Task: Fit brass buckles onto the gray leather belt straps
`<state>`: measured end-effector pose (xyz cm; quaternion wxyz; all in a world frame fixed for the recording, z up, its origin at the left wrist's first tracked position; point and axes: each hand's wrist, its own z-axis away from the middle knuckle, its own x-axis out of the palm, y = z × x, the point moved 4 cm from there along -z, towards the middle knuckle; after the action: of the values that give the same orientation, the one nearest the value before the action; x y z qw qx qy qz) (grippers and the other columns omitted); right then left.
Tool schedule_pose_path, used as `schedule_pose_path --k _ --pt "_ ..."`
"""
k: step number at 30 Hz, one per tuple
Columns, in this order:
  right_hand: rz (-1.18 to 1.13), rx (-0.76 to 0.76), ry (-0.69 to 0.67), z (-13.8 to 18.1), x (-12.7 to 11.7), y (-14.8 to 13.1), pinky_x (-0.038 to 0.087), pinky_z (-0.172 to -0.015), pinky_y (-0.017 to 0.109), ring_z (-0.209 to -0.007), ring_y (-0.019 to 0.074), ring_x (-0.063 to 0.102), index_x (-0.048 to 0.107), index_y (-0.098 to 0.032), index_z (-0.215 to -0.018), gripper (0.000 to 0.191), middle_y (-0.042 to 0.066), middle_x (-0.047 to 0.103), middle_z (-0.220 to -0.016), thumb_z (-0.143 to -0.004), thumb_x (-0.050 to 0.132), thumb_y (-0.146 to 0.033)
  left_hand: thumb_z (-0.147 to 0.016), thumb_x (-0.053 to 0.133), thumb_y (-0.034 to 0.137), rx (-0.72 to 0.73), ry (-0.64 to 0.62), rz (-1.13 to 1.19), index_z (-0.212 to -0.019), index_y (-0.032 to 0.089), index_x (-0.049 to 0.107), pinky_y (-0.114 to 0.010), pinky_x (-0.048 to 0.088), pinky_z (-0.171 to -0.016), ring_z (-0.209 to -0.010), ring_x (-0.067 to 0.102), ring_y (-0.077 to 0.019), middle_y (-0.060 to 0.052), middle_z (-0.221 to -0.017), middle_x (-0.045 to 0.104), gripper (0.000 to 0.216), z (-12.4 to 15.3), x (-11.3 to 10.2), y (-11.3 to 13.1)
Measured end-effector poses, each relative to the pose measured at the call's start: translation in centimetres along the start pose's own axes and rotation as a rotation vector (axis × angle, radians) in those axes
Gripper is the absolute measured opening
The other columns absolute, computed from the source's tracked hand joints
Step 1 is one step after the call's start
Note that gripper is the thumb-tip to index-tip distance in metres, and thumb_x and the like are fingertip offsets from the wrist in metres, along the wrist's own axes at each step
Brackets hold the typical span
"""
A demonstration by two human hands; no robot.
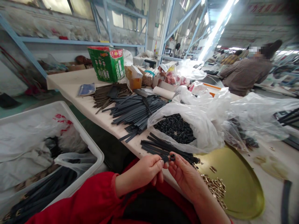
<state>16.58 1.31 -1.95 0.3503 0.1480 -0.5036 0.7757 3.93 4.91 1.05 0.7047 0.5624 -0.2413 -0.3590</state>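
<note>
My left hand [146, 169] pinches the end of a black strap [165, 159] between thumb and fingers; the rest of that strap is hidden. Close beside it, my right hand [184, 172] holds a small black loop [172, 157] at its fingertips, almost touching the strap end. I cannot tell whether the strap passes into the loop. Just beyond both hands lies a bundle of black straps [161, 145]. An open clear plastic bag [205, 130] behind them is filled with small black loops [175, 127]. Gold buckles [216, 188] lie heaped on a gold tray [243, 180] to the right.
More black straps [135, 112] and brown straps [105, 95] cover the table's middle. Behind them stand a green carton [106, 65] and a small cardboard box [134, 77]. On the left is a white bin [97, 152] with straps and bags. A person [247, 73] sits at the far right.
</note>
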Motion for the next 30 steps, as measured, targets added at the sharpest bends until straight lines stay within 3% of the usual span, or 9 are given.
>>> schedule_pose_path --k 3,7,11,13,16,20,24,30 --pt "0.139 -0.083 -0.02 0.7 -0.3 0.2 0.05 -0.06 0.02 -0.059 0.009 0.059 0.067 -0.019 -0.083 0.028 -0.001 0.067 -0.067 -0.063 0.075 -0.038 -0.088 0.028 0.031 -0.007 0.003 -0.101 -0.077 0.017 0.045 -0.017 0.03 -0.038 -0.037 0.041 -0.0074 0.004 -0.052 0.052 0.025 0.1 0.5 0.1" --pt "0.556 -0.267 0.02 1.4 -1.2 0.0 0.045 -0.059 0.025 -0.056 0.0118 0.055 0.065 -0.017 -0.088 0.036 -0.002 0.06 -0.056 -0.067 0.068 -0.047 -0.086 0.033 0.024 0.079 0.057 -0.407 -0.068 0.017 0.049 -0.019 0.031 -0.045 -0.045 0.046 -0.0094 0.002 -0.054 0.052 0.025 0.2 0.5 0.4" --pt "0.731 -0.223 0.025 1.4 -2.4 0.6 0.043 -0.057 0.028 -0.055 0.0144 0.053 0.065 -0.017 -0.088 0.042 -0.001 0.058 -0.056 -0.068 0.061 -0.053 -0.083 0.039 0.022 0.165 0.05 -0.675 -0.065 0.016 0.054 -0.023 0.026 -0.048 -0.053 0.046 -0.012 0.0 -0.059 0.055 0.024 0.2 0.7 0.7" --pt "0.834 -0.255 0.017 1.4 -2.5 0.9 0.042 -0.059 0.029 -0.058 0.0157 0.053 0.066 -0.017 -0.083 0.037 0.001 0.059 -0.059 -0.071 0.058 -0.051 -0.083 0.038 0.022 0.149 -0.016 -0.68 -0.065 0.016 0.054 -0.023 0.027 -0.049 -0.053 0.047 -0.0126 -0.001 -0.058 0.054 0.025 0.0 1.1 0.5" --pt "0.983 -0.322 -0.022 1.7 -2.1 1.2 0.041 -0.062 0.029 -0.066 0.0176 0.055 0.066 -0.018 -0.076 0.029 0.004 0.063 -0.068 -0.075 0.054 -0.045 -0.086 0.033 0.024 0.036 -0.134 -0.5 -0.066 0.017 0.052 -0.021 0.031 -0.048 -0.048 0.048 -0.0117 0.001 -0.052 0.05 0.028 -0.3 1.7 -0.5" --pt "0.866 -0.178 -0.065 1.7 -2.4 1.3 0.037 -0.05 0.025 -0.052 0.0125 0.048 0.062 -0.019 -0.08 0.031 -0.001 0.057 -0.059 -0.072 0.058 -0.048 -0.086 0.034 0.028 -0.148 -0.246 -0.192 -0.074 0.017 0.048 -0.019 0.037 -0.046 -0.046 0.05 -0.0103 0.003 -0.058 0.053 0.021 -0.2 1.6 -1.9" --pt "0.652 -0.107 0.027 1.4 -3.7 0.6 0.033 -0.046 0.021 -0.045 0.0079 0.04 0.058 -0.018 -0.071 0.036 -0.005 0.047 -0.05 -0.068 0.062 -0.053 -0.084 0.036 0.017 -0.348 -0.346 0.013 -0.082 0.015 0.048 -0.018 0.04 -0.049 -0.047 0.052 -0.0078 0.002 -0.062 0.056 0.012 1.0 0.8 -2.5" --pt "0.335 0.085 0.011 0.6 -4.0 2.2 0.027 -0.039 0.018 -0.041 0.0048 0.033 0.053 -0.018 -0.063 0.032 -0.007 0.043 -0.048 -0.064 0.072 -0.044 -0.083 0.034 0.016 -0.523 -0.295 0.235 -0.08 0.013 0.052 -0.014 0.034 -0.039 -0.037 0.047 -0.0054 0.002 -0.052 0.057 0.019 1.9 0.6 -3.1"
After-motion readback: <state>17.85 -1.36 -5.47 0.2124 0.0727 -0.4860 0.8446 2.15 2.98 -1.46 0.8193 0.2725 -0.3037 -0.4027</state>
